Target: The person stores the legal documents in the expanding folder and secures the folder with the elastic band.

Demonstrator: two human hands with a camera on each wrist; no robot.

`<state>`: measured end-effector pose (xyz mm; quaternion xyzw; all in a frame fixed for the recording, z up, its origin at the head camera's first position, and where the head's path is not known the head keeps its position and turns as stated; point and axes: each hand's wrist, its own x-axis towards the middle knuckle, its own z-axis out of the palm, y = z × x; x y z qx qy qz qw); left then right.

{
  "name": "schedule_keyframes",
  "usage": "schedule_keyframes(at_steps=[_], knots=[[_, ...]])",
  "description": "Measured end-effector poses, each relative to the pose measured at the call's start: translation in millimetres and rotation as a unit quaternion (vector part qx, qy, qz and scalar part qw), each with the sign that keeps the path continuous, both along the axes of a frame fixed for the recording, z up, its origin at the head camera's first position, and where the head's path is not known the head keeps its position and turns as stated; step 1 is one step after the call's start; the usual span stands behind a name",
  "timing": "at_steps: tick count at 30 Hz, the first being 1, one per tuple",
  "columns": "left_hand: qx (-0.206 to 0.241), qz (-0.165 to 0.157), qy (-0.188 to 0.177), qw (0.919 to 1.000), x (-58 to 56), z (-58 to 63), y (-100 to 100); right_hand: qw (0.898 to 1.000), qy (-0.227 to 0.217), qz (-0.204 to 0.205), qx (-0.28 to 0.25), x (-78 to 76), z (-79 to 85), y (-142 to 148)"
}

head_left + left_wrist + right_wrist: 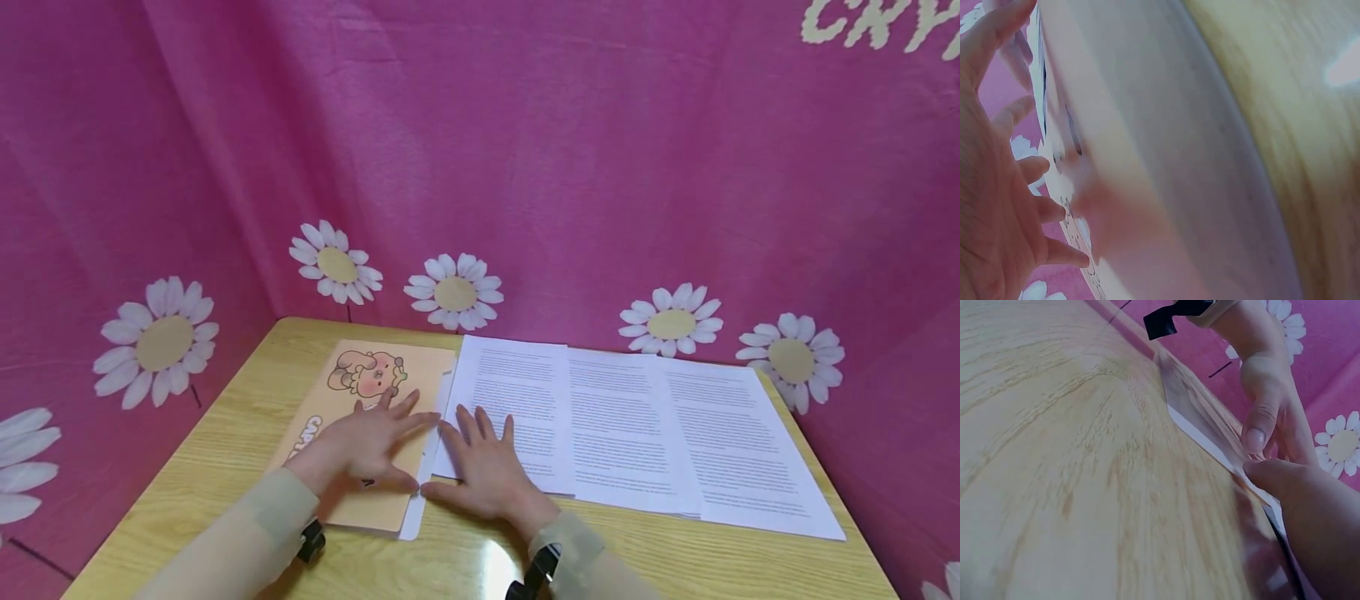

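Observation:
A peach folder point(375, 512) with a cartoon character and white lettering lies at the left of the table; a pale strip point(411, 521) sticks out along its right side. My left hand point(367, 442) rests over the folder with fingers spread, thumb near the strip. Beside it, my right hand point(483, 475) lies with straight fingers at the lower left corner of a stack of printed sheets point(517, 392), its thumb at the strip's edge. Both thumb tips nearly meet there. In the right wrist view, the right thumb point(1272, 475) is at the pale edge.
Two more groups of printed sheets, a middle one point(622, 425) and a right one point(742, 442), lie in a row, overlapping at their edges. The wooden table point(225, 450) is backed by a pink curtain point(525, 167) with daisies. Each wrist wears a black device.

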<state>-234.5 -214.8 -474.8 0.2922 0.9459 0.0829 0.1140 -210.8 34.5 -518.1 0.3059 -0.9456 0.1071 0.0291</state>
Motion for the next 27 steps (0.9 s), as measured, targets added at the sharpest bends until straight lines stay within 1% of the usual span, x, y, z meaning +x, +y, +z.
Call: schedule_keyframes(at_steps=[4,9,12,20,27], knots=[[-0.005,0.009,-0.007,0.9999,1.5,-0.9,2.7,1.000,0.000,-0.003,0.005,-1.0,-3.4,-3.6],[-0.005,0.014,-0.006,0.9999,5.1,-0.2,7.0,1.000,0.004,-0.001,0.011,-0.2,-5.7,-5.8],[-0.014,0.019,-0.006,0.9997,6.9,0.1,10.0,1.000,0.004,-0.003,0.017,-0.2,-7.3,-7.3],[-0.047,0.037,-0.005,0.9982,6.2,-1.6,18.6,1.000,0.004,-0.005,0.024,0.1,-9.5,-8.0],[-0.063,0.056,-0.011,0.9964,9.4,3.6,26.3,1.000,-0.002,-0.008,0.022,-0.3,-10.6,-7.5]])
